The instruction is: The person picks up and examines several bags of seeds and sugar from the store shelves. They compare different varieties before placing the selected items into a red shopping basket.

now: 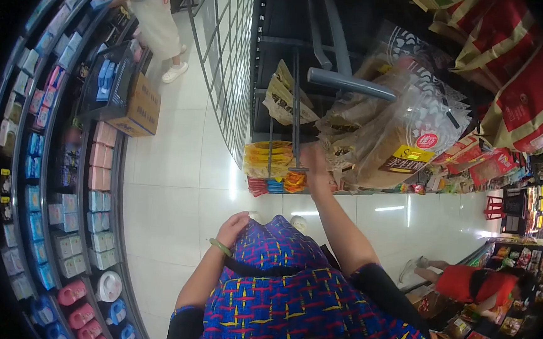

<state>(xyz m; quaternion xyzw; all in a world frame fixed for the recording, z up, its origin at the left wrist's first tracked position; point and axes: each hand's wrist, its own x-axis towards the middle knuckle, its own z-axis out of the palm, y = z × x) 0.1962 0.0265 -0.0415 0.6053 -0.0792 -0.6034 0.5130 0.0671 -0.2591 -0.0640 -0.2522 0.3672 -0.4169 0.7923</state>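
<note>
Right of upper centre in the frame, the clear plastic bag with a yellow label appears light, pliable and slippery, best gripped by a sealed edge. The right hand is just left of it, fingers too obscured for me to tell their grip; lower, the left hand rests against the patterned garment, fingers loosely bent.

Brt lt; fisheye warp — glare on flr
</note>
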